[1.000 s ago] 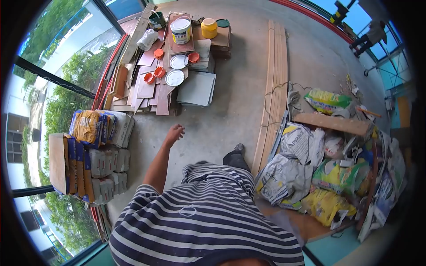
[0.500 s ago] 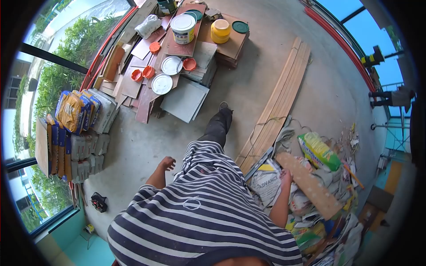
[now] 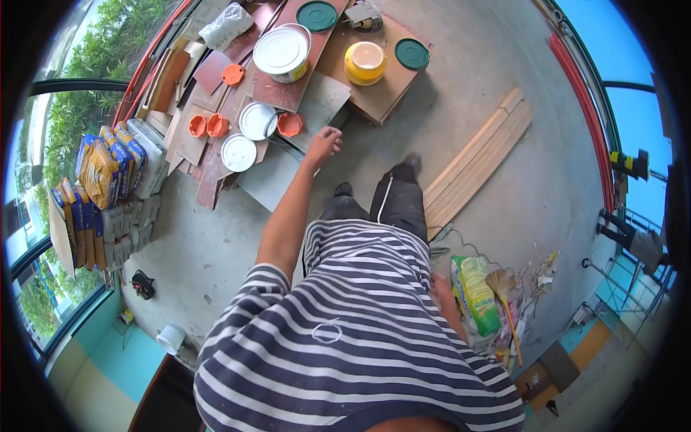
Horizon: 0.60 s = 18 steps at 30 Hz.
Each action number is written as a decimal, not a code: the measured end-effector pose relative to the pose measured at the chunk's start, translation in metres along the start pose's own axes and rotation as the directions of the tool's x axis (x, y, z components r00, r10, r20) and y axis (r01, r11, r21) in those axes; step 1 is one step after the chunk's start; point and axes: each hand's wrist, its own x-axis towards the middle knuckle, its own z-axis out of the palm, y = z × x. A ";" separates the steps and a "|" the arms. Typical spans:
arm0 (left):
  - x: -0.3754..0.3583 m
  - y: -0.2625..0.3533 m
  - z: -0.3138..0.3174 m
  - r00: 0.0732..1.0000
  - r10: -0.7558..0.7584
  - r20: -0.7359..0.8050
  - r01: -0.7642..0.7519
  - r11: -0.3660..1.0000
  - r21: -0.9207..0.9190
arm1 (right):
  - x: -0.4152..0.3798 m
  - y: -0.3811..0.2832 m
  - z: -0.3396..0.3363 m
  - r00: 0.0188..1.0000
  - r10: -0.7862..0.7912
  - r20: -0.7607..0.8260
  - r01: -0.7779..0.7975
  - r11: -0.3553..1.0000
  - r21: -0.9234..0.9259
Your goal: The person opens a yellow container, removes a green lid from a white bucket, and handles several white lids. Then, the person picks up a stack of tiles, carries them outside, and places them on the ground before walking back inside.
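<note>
Grey, flat sheets (image 3: 272,181) beside a round orange cup (image 3: 290,124) were brought within reach of the left hand (image 3: 327,145), since it had been swung forward from the striped shirt (image 3: 353,317), its loosely curled fingers left empty. The right hand (image 3: 441,291) was half hidden by the shirt near a crinkled green-and-yellow bag (image 3: 475,295), and its grip could not be told

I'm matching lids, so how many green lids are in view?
2. One green lid lies on the reddish board beside the white bucket, the other on the brown stack beside the yellow pot. More may be hidden.
</note>
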 end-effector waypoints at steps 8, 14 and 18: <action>0.182 0.062 0.014 0.902 -0.005 -0.432 0.042 0.996 0.077 | 0.197 -0.474 -0.028 0.901 -0.428 0.077 0.434 0.883 -0.180; 0.338 0.097 0.060 0.697 0.235 -0.677 0.232 0.820 0.524 | 0.245 -0.670 0.154 0.767 -0.291 0.572 0.087 0.930 0.356; 0.415 0.099 0.119 0.554 0.537 -0.636 0.328 0.562 0.760 | 0.289 -0.719 0.222 0.770 -0.208 0.604 -0.050 0.923 0.382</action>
